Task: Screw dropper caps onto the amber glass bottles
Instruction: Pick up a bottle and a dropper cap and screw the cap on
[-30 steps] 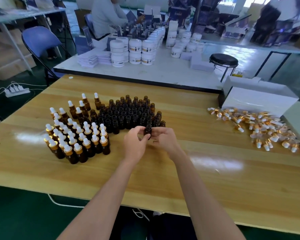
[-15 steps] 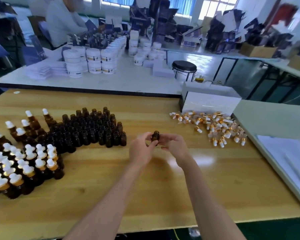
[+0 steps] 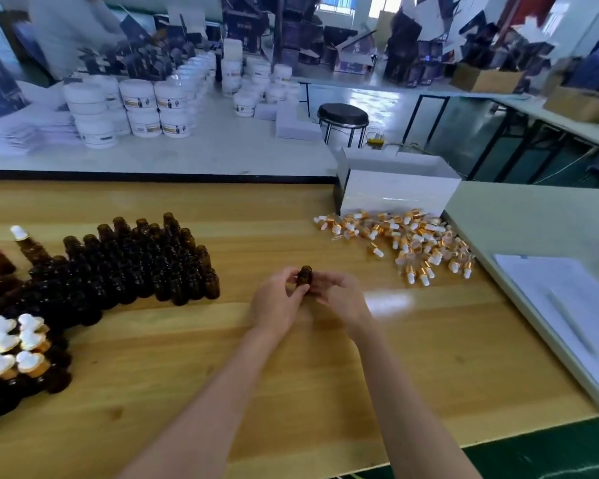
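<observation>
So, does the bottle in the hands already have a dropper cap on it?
No, the amber bottle between the left hand and right hand shows a bare neck, no white cap.

Bottle (image 3: 305, 275) now apart from cluster (image 3: 135, 267)

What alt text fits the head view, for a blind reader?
The left hand and the right hand hold one uncapped amber bottle over a wooden table. At left stand open bottles; at right lie loose dropper caps.
</observation>
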